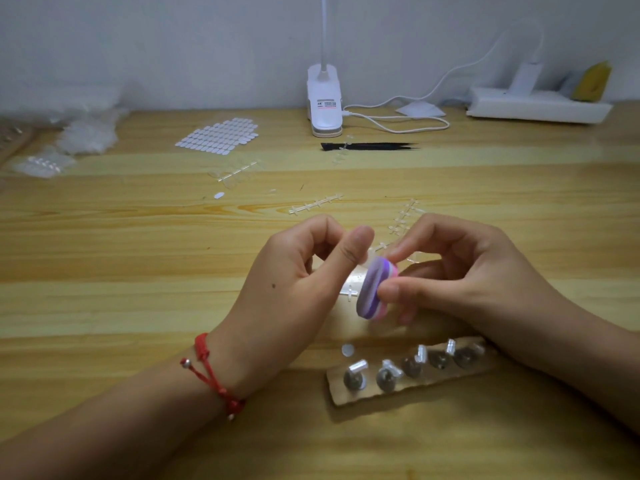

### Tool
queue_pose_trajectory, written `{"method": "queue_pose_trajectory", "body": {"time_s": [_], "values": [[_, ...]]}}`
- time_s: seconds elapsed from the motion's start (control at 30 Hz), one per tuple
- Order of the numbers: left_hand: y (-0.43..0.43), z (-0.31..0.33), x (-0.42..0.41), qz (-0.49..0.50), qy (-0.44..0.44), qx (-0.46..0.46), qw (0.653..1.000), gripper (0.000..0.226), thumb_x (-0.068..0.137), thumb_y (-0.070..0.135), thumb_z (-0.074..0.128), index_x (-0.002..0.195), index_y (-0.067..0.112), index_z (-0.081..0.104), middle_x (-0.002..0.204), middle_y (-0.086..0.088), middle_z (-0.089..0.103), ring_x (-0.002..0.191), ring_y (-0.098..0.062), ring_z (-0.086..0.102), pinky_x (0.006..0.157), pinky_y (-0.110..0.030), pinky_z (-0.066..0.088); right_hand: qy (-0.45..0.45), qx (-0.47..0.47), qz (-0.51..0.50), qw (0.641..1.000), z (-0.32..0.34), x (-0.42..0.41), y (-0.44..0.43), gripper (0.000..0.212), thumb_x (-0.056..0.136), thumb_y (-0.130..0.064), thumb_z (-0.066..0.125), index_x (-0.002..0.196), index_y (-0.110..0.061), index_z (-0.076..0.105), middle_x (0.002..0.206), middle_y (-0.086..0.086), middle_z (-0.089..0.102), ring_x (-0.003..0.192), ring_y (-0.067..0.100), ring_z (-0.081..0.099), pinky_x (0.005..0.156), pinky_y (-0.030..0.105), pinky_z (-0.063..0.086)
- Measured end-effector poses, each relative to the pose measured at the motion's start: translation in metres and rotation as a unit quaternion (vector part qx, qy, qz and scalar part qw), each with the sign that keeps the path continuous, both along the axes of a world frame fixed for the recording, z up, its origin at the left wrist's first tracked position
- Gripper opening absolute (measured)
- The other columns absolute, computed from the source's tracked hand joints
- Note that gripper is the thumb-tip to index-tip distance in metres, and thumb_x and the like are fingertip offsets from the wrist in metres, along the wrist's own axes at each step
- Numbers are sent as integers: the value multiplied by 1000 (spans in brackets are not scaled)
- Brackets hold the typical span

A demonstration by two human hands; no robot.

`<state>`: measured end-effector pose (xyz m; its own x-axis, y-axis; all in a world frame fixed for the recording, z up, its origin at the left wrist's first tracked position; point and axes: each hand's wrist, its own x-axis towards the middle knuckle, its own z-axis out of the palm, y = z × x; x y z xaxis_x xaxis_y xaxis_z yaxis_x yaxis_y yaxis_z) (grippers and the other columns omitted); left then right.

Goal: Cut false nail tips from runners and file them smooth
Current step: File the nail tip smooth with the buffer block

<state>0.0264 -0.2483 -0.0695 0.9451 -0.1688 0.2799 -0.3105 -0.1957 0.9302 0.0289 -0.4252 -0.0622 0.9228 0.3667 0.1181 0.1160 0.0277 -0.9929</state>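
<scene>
Cardboard strip (pixel 408 393) nearest, rough-edged, flat on the pale wood-grain table (pixel 104 244). It carries five grey lumps in a row, each with a clear stub. One small white disc (pixel 348 350) lies just beside the strip's far edge. Above it, the right hand (pixel 467 271) pinches a round layered buffer block (pixel 372 289), banded purple, pink and white, between thumb and fingertips. The left hand (pixel 287 282), with a red cord bracelet (pixel 211 372) at the wrist, has curled fingers and its thumb tip at the block's upper edge. Whether it holds anything cannot be told; the block and thumb hide the spot. Beyond the hands are two bare clear runners (pixel 317 203), ladder-shaped, and a third runner (pixel 235 173) farther off. Farther back are a sheet of white oval tips (pixel 218 135), a black pointed tool (pixel 370 146), a white clip lamp (pixel 324 98) with its cable, and a power strip (pixel 536 107).
</scene>
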Motion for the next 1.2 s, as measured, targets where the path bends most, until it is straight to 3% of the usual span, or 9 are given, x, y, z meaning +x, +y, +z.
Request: {"method": "queue_pose_trajectory", "body": {"time_s": [0.2,0.33,0.4,0.47,0.5,0.63,0.8,1.07,1.2], "values": [[-1,0,-1,-6,-2,2,1000,25,83,40,55,65,23,57,49,17,49,45,2,39,47,-11,31,1,-2,-3,1000,1,-1,0,24,55,-25,83,73,-21,68,80,8,75,60,21,72,52,26,56],[0,0,0,6,1,0,1000,27,83,43,55,65,24,57,47,20,47,43,2,35,46,-10,29,102,193,-127,967,-2,15,-10,28,67,-11,72,92,-13,59,76,7,71,77,20,72,69,25,59],[1,-1,0,14,-3,1,1000,30,85,46,57,63,26,57,47,21,47,44,0,33,45,-11,28,142,234,-135,952,1,18,-13,18,81,-1,57,95,-11,55,71,6,65,73,18,70,64,25,58],[1,-1,0,18,-2,1,1000,30,84,48,56,63,28,58,48,20,48,45,-6,34,45,-14,30,141,165,-100,971,1,14,-11,23,86,0,41,82,-12,60,67,5,52,50,11,52,38,23,43],[1,-1,0,17,0,1,1000,28,83,48,55,64,29,60,49,19,49,46,-8,35,46,-16,31,112,101,-71,986,0,11,-9,26,87,-6,41,75,-15,63,66,2,48,45,8,42,35,20,31],[0,-1,0,-1,-6,-5,1000,27,82,44,57,66,23,61,50,15,49,46,-7,36,47,-16,31,-87,-139,-24,986,0,3,0,17,75,-41,74,73,-24,72,60,1,56,54,9,49,53,11,38],[0,1,0,-23,1,-21,1000,33,81,47,60,71,16,62,53,16,48,48,-4,38,48,-12,32,-98,-87,-37,991,2,1,2,15,76,-30,67,73,-15,68,50,-20,54,48,-4,51,51,2,36],[-2,3,-4,-54,-65,81,993,22,92,28,49,75,18,58,63,16,48,59,1,45,57,-8,33,-87,-98,-10,991,0,2,-1,16,84,-27,64,80,-12,66,52,-22,53,49,-5,50,50,2,35],[0,2,-2,-27,-63,57,996,23,91,30,51,73,15,58,54,21,48,53,4,46,55,-6,33,73,40,-19,996,-1,13,-7,34,77,-27,46,94,-15,74,70,-2,56,57,8,44,51,20,32]]}}
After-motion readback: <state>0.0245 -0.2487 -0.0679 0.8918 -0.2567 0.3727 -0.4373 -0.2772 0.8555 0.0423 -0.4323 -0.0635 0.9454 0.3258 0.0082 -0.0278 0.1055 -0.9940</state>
